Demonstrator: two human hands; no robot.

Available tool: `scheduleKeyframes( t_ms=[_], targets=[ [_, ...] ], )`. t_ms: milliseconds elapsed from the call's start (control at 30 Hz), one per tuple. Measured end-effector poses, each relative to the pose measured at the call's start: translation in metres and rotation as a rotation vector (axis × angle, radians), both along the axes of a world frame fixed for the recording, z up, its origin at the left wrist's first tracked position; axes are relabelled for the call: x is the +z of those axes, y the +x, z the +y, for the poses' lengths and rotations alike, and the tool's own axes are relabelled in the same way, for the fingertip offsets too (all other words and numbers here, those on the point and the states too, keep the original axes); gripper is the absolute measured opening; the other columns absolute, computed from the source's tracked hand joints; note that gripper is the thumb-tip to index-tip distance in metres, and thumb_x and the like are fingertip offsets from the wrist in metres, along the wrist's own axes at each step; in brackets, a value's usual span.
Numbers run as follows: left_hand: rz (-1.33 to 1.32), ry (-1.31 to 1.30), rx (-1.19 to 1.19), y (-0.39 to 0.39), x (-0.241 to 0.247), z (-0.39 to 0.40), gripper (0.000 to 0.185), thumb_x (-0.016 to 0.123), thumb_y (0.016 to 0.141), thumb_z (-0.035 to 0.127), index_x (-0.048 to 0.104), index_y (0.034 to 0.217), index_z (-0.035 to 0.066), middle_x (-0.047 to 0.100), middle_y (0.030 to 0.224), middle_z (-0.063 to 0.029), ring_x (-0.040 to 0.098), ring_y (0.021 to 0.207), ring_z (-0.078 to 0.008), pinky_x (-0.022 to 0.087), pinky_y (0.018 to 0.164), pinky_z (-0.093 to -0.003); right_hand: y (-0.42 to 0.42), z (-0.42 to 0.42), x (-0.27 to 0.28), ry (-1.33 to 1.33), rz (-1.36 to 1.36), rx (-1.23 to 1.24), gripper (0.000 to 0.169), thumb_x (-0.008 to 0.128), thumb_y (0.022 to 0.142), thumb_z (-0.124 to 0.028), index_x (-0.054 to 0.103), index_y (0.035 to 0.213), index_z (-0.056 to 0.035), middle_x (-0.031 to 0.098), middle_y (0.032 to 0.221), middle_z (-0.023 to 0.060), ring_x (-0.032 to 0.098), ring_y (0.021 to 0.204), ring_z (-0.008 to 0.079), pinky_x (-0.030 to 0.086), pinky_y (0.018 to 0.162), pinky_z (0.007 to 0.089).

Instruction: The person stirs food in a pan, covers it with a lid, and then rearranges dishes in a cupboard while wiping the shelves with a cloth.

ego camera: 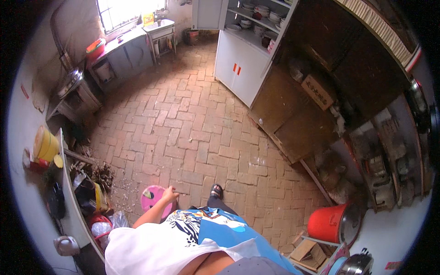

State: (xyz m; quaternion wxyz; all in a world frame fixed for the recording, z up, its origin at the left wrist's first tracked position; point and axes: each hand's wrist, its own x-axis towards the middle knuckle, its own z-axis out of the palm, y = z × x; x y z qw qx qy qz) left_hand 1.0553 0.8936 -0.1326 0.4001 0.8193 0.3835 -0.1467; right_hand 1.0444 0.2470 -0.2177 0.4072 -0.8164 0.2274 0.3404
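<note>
My left hand (170, 195) reaches down beside and partly over a round pink plastic thing (154, 202), a stool or a lidded bin, on the brick floor. A small greenish-yellow patch (148, 194) shows on its top. The fingers point to the right; whether they hold something small cannot be told. My right hand is out of view. Before me are my blue and white printed clothing (220, 227) and one foot in a black sandal (216, 191).
Bricks (192, 137) pave the floor. A stove (77, 92) and a sink (160, 27) stand back left, a white dish cabinet (240, 65) at the back. On the left is a cluttered shelf (65, 172); at the lower right, a red bucket (326, 223) on a rack.
</note>
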Motion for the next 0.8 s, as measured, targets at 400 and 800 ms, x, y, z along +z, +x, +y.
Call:
scheduleKeyframes(
  t_ms=[400,800],
  targets=[
    [0.217,-0.605,0.907,0.139,-0.039,0.154,0.029,0.064,0.08,0.018,0.056,0.104,0.006,0.062,0.078,-0.0121,0.061,0.056,-0.0231,0.049,0.043,-0.0353,0.609,0.414,0.093,0.285,-0.28,0.174,0.019,0.055,0.087,-0.013,0.054,0.105,-0.0077,0.058,0.068,0.0062,0.053,0.047,0.0141,0.042,0.04,0.0286],
    [0.12,-0.14,0.221,0.634,-0.003,0.446,0.021,0.061,0.075,0.014,0.058,0.095,0.006,0.057,0.067,-0.0064,0.057,0.053,-0.017,0.045,0.045,-0.0308,0.859,0.751,0.258,0.486,-0.635,0.66,0.046,0.059,0.087,-0.015,0.04,0.129,-0.0093,0.059,0.079,0.0013,0.054,0.07,0.0087,0.047,0.062,0.0249]
  ],
)
